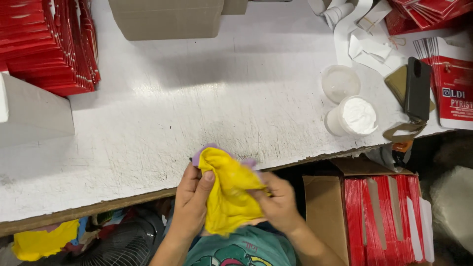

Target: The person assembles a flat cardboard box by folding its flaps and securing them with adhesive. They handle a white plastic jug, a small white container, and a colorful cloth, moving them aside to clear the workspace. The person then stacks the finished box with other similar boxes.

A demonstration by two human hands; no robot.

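Note:
Both my hands hold a crumpled yellow cloth (227,192) at the near edge of the white table (197,113). A bit of purple material (201,153) shows behind the cloth's top. My left hand (191,194) pinches the cloth's left side with the thumb on top. My right hand (278,202) grips its right side. The cloth hangs down over my lap.
Stacks of red flat packs (54,44) stand at the far left, more (423,12) at the far right. An open jar of white paste (355,116) and its lid (340,83) sit right, beside a black phone (418,87). A cardboard box of red packs (384,216) stands below.

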